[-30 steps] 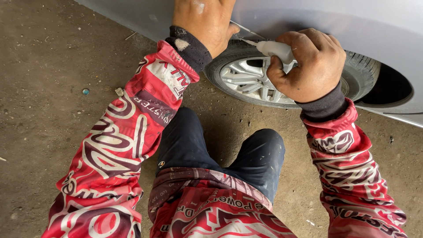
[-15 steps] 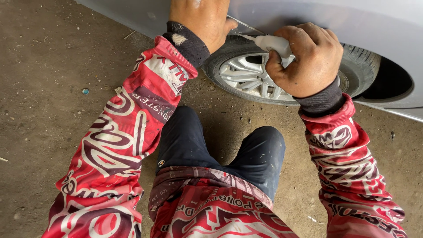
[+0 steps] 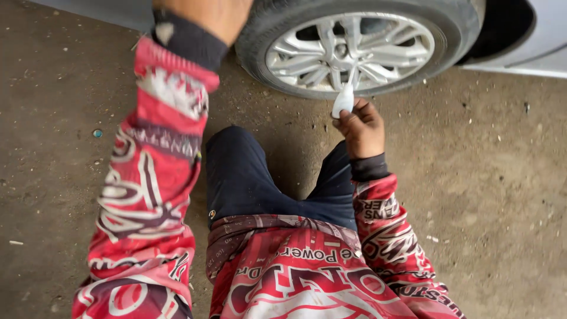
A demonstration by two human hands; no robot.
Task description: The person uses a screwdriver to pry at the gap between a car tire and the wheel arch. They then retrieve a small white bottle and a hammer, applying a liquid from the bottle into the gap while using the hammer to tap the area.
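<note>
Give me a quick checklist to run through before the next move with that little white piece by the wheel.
1. Right hand grips the small white piece: ok, pinched at the fingertips.
2. White piece aimed at the silver alloy wheel: ok, its tip points up at the spokes.
3. Tip in contact with the wheel: cannot tell.
4. Left hand in view: not ok, mostly cut off at the top edge; what it holds cannot be seen.
5. Tyre resting on the dirt ground: ok.
6. Knees apart from the wheel: ok.

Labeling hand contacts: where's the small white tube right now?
Head view, centre-right: the small white tube is pinched in the right hand, just below the silver alloy wheel.
</note>
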